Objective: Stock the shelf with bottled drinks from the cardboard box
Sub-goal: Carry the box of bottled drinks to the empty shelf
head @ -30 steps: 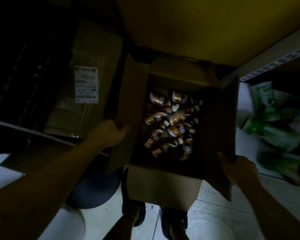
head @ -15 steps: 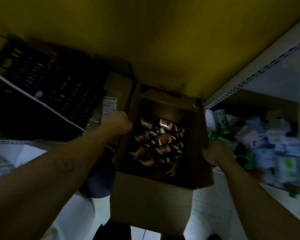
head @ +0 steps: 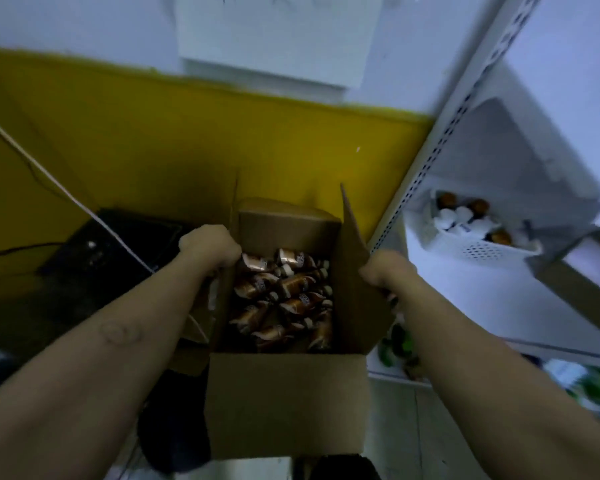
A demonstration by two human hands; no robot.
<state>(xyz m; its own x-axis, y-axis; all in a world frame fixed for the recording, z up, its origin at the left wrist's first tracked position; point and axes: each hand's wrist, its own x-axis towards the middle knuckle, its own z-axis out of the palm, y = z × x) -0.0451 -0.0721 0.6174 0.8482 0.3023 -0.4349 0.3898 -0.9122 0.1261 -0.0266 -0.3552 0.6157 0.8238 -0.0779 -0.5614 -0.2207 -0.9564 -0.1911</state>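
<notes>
Between two bare forearms, the left hand (head: 210, 245) is closed on the left flap of an open box (head: 284, 407), while the right hand (head: 383, 271) is closed on the right flap; the fingers of both are hidden behind the cardboard. Inside the box, brown bottles (head: 284, 292) with pale caps lie jumbled on their sides, their labels too blurred to read. To the right stands a white shelf (head: 440, 140), where a perforated white basket (head: 478, 249) holds more brown bottles, partly hidden by its wall. Green packages (head: 399, 344) lower down are blurred and cut off by the right arm. Behind the box rises a yellow wall (head: 187, 140).
</notes>
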